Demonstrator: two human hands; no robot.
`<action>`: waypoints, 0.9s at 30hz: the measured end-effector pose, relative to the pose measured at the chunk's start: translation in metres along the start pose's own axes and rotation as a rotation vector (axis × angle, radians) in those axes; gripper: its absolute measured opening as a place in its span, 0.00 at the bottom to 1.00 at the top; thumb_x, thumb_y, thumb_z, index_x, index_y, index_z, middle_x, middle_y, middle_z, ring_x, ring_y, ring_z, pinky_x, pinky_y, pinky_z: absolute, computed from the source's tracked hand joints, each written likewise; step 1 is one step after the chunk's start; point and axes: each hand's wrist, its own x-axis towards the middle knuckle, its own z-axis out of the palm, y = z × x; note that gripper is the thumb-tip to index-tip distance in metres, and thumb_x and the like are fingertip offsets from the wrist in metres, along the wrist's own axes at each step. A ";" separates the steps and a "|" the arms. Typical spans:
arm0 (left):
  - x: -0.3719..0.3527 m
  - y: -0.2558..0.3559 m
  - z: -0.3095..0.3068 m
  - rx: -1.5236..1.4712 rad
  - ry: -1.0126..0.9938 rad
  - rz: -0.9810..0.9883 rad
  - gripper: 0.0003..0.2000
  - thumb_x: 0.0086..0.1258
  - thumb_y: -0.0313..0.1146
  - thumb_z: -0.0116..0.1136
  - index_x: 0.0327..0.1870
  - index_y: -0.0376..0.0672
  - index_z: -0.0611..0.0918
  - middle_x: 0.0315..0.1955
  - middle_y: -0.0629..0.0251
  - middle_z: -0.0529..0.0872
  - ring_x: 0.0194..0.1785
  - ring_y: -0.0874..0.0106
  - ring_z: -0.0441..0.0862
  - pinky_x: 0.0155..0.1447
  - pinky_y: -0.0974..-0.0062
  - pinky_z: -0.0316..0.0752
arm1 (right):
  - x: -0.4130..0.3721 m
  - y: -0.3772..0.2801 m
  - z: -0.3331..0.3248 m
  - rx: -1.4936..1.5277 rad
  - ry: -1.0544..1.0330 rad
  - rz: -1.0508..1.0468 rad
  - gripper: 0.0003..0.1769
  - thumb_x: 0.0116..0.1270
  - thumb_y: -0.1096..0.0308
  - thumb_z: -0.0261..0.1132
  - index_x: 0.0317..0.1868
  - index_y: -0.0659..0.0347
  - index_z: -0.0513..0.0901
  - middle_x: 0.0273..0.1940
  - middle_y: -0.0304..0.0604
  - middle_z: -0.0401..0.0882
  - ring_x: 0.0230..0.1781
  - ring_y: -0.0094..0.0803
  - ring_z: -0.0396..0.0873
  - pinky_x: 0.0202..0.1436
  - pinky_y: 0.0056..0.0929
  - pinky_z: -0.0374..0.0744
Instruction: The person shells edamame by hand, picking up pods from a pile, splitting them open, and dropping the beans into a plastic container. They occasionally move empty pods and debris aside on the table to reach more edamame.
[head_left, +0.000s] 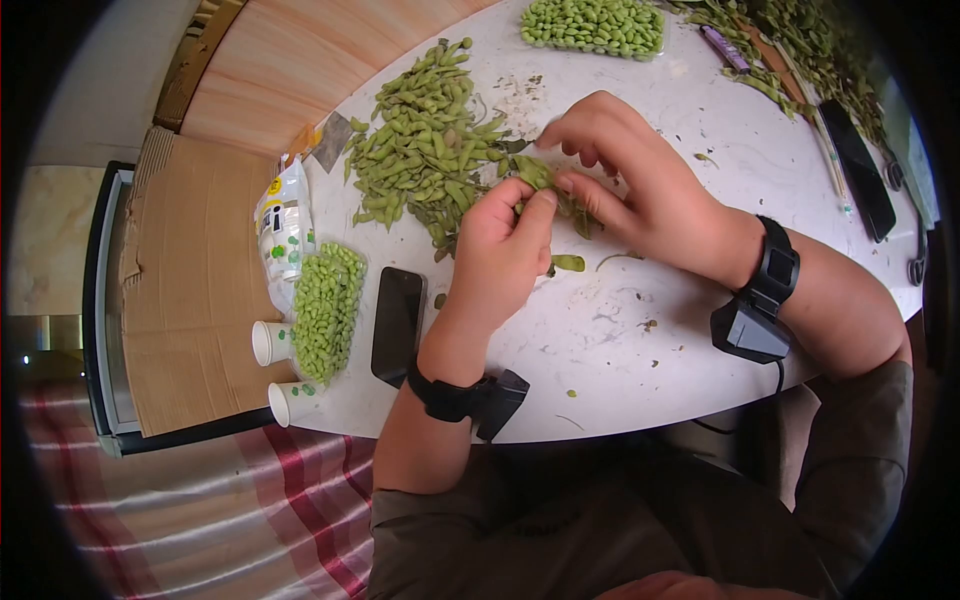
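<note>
My left hand (505, 245) is closed, thumb and fingers pinching a sprig of green soybean pods (536, 172). Just to the right of it, my right hand (645, 180) arches over the sprig with fingers curved and apart; its thumb tip comes right up to the leafy part. Left of both hands lies a large heap of unshelled soybean pods (420, 150), its near edge reaching my left fingers. One loose pod (568, 263) rests on the white table (590, 340) below the sprig. A black band with a boxy device circles each wrist.
Shelled beans fill a clear tray at the left (328, 310) and another at the back (592, 27). A phone (398, 325) lies by my left forearm, with two paper cups (272, 343) and a white packet (285, 225) beyond. Another phone (857, 170) and leafy stalks (820, 40) occupy the right.
</note>
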 end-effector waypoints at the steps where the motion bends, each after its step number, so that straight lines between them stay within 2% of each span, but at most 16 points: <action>1: 0.000 -0.002 -0.001 0.000 0.000 0.000 0.05 0.83 0.30 0.52 0.44 0.40 0.78 0.23 0.78 0.66 0.24 0.85 0.58 0.26 0.83 0.56 | 0.003 0.000 -0.004 -0.136 -0.061 -0.186 0.12 0.69 0.73 0.70 0.52 0.61 0.84 0.45 0.42 0.77 0.45 0.35 0.76 0.49 0.30 0.78; 2: 0.001 -0.003 -0.001 -0.013 0.023 0.029 0.07 0.84 0.32 0.53 0.44 0.40 0.79 0.21 0.78 0.69 0.22 0.86 0.62 0.25 0.83 0.58 | 0.004 -0.001 -0.007 -0.272 -0.121 -0.371 0.15 0.65 0.73 0.72 0.52 0.60 0.85 0.47 0.44 0.77 0.47 0.42 0.77 0.51 0.34 0.80; 3: 0.001 -0.003 -0.001 -0.026 0.045 0.058 0.08 0.84 0.34 0.55 0.43 0.39 0.80 0.19 0.78 0.72 0.20 0.88 0.66 0.24 0.83 0.60 | 0.004 -0.001 -0.006 -0.273 -0.121 -0.372 0.15 0.65 0.73 0.72 0.52 0.60 0.85 0.47 0.44 0.77 0.47 0.42 0.77 0.51 0.34 0.80; 5: -0.001 0.000 0.000 -0.015 0.043 0.060 0.09 0.84 0.34 0.55 0.43 0.39 0.80 0.19 0.79 0.72 0.20 0.88 0.66 0.23 0.83 0.60 | 0.002 0.000 -0.002 -0.400 -0.108 -0.391 0.16 0.63 0.72 0.72 0.52 0.60 0.85 0.45 0.44 0.78 0.47 0.45 0.77 0.53 0.36 0.80; 9: -0.001 -0.001 0.002 0.051 0.093 0.057 0.09 0.84 0.34 0.56 0.43 0.38 0.81 0.19 0.79 0.73 0.20 0.87 0.65 0.23 0.81 0.60 | 0.003 0.002 -0.004 -0.444 -0.119 -0.394 0.15 0.63 0.71 0.73 0.50 0.62 0.85 0.43 0.44 0.80 0.47 0.45 0.78 0.54 0.38 0.80; 11: 0.000 -0.006 -0.001 0.119 0.078 0.068 0.08 0.84 0.34 0.55 0.43 0.39 0.79 0.19 0.78 0.70 0.20 0.86 0.63 0.24 0.82 0.59 | 0.002 0.003 -0.004 -0.405 -0.153 -0.321 0.17 0.60 0.76 0.75 0.49 0.62 0.84 0.44 0.46 0.82 0.47 0.46 0.79 0.52 0.39 0.80; 12: 0.000 -0.007 -0.002 0.187 0.061 0.079 0.08 0.85 0.34 0.55 0.44 0.39 0.78 0.19 0.78 0.66 0.20 0.85 0.60 0.24 0.82 0.59 | 0.001 0.004 -0.005 -0.405 -0.152 -0.321 0.17 0.60 0.76 0.75 0.49 0.62 0.84 0.44 0.46 0.82 0.47 0.46 0.79 0.52 0.39 0.80; 15: 0.000 -0.007 0.000 0.234 0.088 0.083 0.08 0.84 0.34 0.56 0.43 0.39 0.79 0.18 0.79 0.66 0.19 0.86 0.59 0.23 0.82 0.57 | 0.000 0.006 -0.007 -0.410 -0.185 -0.254 0.14 0.62 0.76 0.74 0.47 0.62 0.82 0.44 0.48 0.82 0.48 0.46 0.80 0.51 0.39 0.80; 17: 0.000 -0.008 -0.001 0.222 0.089 0.081 0.08 0.84 0.33 0.56 0.42 0.40 0.79 0.18 0.79 0.67 0.19 0.86 0.59 0.23 0.82 0.57 | -0.003 0.004 -0.005 -0.362 -0.184 -0.175 0.11 0.67 0.71 0.70 0.47 0.64 0.81 0.39 0.51 0.84 0.45 0.51 0.82 0.49 0.44 0.81; 20: 0.000 -0.008 0.001 0.177 0.091 0.064 0.07 0.83 0.32 0.57 0.41 0.40 0.79 0.18 0.80 0.68 0.19 0.87 0.60 0.22 0.82 0.55 | -0.004 0.003 -0.004 -0.291 -0.231 -0.058 0.12 0.68 0.69 0.68 0.48 0.65 0.79 0.36 0.53 0.84 0.40 0.54 0.83 0.45 0.46 0.82; 21: 0.000 -0.007 0.002 0.142 0.090 0.047 0.07 0.83 0.32 0.57 0.40 0.40 0.79 0.18 0.80 0.68 0.19 0.87 0.60 0.22 0.82 0.55 | -0.004 0.003 -0.005 -0.291 -0.231 -0.058 0.12 0.68 0.69 0.68 0.48 0.65 0.79 0.36 0.53 0.84 0.40 0.54 0.83 0.45 0.46 0.82; 22: -0.001 -0.004 0.003 0.142 0.091 0.048 0.07 0.83 0.32 0.57 0.40 0.40 0.79 0.18 0.80 0.68 0.19 0.87 0.60 0.22 0.82 0.55 | -0.004 0.002 -0.006 -0.286 -0.233 -0.051 0.13 0.67 0.71 0.69 0.49 0.65 0.79 0.34 0.51 0.83 0.35 0.51 0.83 0.41 0.43 0.82; 23: -0.003 0.000 0.005 0.151 0.098 0.035 0.08 0.81 0.31 0.59 0.40 0.37 0.81 0.21 0.79 0.72 0.23 0.88 0.63 0.25 0.82 0.58 | -0.004 0.001 -0.007 -0.281 -0.235 -0.044 0.15 0.65 0.73 0.70 0.50 0.65 0.78 0.33 0.48 0.82 0.31 0.47 0.82 0.38 0.41 0.81; 24: -0.004 0.001 0.006 0.160 0.106 0.023 0.09 0.80 0.31 0.61 0.39 0.35 0.82 0.24 0.78 0.77 0.27 0.88 0.66 0.28 0.82 0.61 | -0.003 0.001 -0.007 -0.281 -0.235 -0.045 0.15 0.65 0.73 0.70 0.50 0.65 0.78 0.33 0.48 0.82 0.31 0.47 0.82 0.38 0.41 0.81; 27: -0.003 0.000 0.004 0.128 0.122 0.022 0.09 0.79 0.30 0.62 0.38 0.34 0.83 0.25 0.77 0.79 0.28 0.88 0.68 0.29 0.83 0.63 | -0.002 0.000 -0.008 -0.317 -0.254 -0.137 0.15 0.63 0.73 0.71 0.50 0.63 0.79 0.34 0.48 0.82 0.33 0.47 0.83 0.39 0.41 0.82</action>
